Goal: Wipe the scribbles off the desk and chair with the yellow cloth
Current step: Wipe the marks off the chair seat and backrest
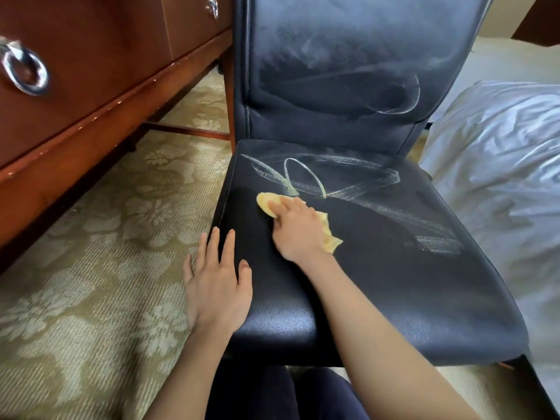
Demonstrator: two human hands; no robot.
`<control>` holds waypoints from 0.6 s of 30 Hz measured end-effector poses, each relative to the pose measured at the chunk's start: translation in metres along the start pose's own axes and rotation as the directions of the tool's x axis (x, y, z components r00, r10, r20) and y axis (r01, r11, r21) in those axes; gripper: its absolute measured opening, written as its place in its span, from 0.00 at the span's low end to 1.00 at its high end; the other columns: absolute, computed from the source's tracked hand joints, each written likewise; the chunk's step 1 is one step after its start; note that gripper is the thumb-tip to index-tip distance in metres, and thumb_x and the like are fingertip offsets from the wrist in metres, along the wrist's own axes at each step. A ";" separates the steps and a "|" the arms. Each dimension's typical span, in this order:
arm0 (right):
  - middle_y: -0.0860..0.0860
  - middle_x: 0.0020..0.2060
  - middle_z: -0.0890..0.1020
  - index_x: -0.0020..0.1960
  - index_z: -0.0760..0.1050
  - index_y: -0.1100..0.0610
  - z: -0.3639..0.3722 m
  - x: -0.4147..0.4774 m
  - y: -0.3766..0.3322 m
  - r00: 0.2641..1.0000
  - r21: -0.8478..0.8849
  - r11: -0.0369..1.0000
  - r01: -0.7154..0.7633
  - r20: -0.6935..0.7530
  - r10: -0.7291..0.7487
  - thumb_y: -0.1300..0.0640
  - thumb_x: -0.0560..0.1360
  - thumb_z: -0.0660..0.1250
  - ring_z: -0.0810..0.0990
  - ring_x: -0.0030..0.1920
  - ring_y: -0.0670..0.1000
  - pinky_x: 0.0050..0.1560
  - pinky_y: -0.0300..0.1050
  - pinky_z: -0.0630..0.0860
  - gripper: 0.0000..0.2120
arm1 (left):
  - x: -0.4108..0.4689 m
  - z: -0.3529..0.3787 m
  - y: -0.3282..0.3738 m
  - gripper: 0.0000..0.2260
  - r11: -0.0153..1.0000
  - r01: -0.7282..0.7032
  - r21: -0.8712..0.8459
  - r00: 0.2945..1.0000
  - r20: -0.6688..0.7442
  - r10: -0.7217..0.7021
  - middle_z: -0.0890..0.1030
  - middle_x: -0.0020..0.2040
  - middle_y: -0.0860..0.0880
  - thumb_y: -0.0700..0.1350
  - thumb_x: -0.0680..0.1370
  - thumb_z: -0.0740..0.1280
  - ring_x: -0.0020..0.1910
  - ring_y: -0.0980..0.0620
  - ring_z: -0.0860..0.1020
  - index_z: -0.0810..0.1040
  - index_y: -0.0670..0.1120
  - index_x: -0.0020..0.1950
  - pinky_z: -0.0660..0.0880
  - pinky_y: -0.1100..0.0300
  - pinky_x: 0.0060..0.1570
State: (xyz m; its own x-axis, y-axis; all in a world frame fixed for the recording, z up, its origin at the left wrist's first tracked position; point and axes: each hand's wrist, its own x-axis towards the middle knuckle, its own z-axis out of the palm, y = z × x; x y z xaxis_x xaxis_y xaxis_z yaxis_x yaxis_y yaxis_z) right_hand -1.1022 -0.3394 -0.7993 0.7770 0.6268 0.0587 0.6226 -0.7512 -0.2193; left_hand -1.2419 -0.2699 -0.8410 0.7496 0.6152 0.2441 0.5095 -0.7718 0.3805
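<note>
Two jobs: my right hand (298,230) clamps the yellow cloth (265,201) onto the scribbles (303,177); my left hand (216,286), fingers spread, steadies the chair (394,283).

One black chair (394,283) carries two patches of chalky scribbles, one toward the seat's back edge (333,177) and one on the backrest (403,98). Two hands are on the seat, the left hand (216,286) and the right hand (298,231), with one yellow cloth (266,203). There is one wooden desk (106,56) with two metal pulls (25,69) (213,7), and one heap of white bedding (500,165).
</note>
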 end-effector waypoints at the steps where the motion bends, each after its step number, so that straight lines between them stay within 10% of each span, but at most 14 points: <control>1: 0.50 0.69 0.68 0.68 0.68 0.51 0.001 -0.005 -0.008 0.999 0.005 0.999 0.050 0.010 -0.050 0.58 0.78 0.55 0.59 0.72 0.56 0.70 0.52 0.56 0.19 | 0.000 0.000 0.000 0.34 1.000 0.002 0.000 1.000 -0.001 -0.002 0.60 0.76 0.47 0.56 0.72 0.40 0.76 0.48 0.55 0.62 0.48 0.76 0.53 0.46 0.73; 6: 0.47 0.74 0.63 0.74 0.63 0.47 0.004 -0.040 -0.012 0.982 0.090 0.978 0.190 -0.003 -0.191 0.60 0.78 0.56 0.55 0.75 0.52 0.73 0.46 0.47 0.25 | 0.000 0.001 -0.002 0.34 1.000 0.000 -0.022 1.000 -0.005 0.000 0.59 0.77 0.48 0.56 0.72 0.40 0.77 0.50 0.53 0.61 0.48 0.76 0.51 0.47 0.74; 11: 0.47 0.59 0.80 0.59 0.80 0.47 0.009 -0.086 0.007 0.937 0.079 0.958 0.275 -0.247 -0.248 0.58 0.71 0.53 0.77 0.62 0.53 0.62 0.47 0.70 0.23 | -0.001 -0.001 -0.005 0.31 0.997 0.024 -0.070 1.000 0.017 -0.023 0.55 0.78 0.52 0.56 0.74 0.41 0.77 0.53 0.48 0.58 0.52 0.77 0.46 0.50 0.75; 18: 0.48 0.60 0.79 0.61 0.78 0.47 0.006 -0.129 0.069 0.931 0.078 0.984 0.162 -0.344 -0.126 0.60 0.71 0.53 0.76 0.63 0.54 0.62 0.48 0.70 0.24 | -0.002 -0.005 -0.003 0.30 0.997 0.031 -0.072 0.999 0.042 -0.028 0.55 0.78 0.51 0.54 0.75 0.45 0.77 0.52 0.49 0.57 0.52 0.77 0.45 0.50 0.74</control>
State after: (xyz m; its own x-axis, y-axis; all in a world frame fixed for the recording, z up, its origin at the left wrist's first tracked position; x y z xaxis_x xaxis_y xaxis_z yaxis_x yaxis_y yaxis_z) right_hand -1.1598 -0.4705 -0.8279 0.6767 0.6067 0.4171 0.7310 -0.6214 -0.2821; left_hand -1.2472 -0.2682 -0.8384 0.7522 0.6291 0.1960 0.5005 -0.7389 0.4512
